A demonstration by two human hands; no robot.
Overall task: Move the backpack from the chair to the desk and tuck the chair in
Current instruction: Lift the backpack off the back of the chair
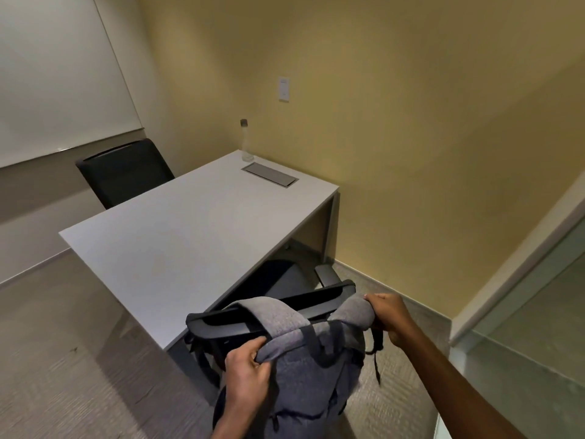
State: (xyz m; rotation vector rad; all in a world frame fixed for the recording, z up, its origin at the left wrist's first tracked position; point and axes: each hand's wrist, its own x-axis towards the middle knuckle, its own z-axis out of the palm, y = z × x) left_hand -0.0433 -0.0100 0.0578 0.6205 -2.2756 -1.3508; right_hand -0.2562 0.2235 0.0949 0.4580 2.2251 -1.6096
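Note:
A grey fabric backpack (310,375) hangs by its shoulder straps over the backrest of a black office chair (285,277) at the near side of the white desk (190,236). My left hand (247,372) is closed on the left strap just below the backrest's top bar. My right hand (387,315) grips the right strap where it folds over the bar's right end. The chair's seat sits partly under the desk edge, and one armrest shows on the right. The backpack's lower part runs out of the frame.
A clear water bottle (246,144) stands at the desk's far corner beside a grey cable hatch (269,174). A second black chair (125,172) sits at the desk's far left side. A yellow wall is behind the desk, a glass partition (538,312) to the right.

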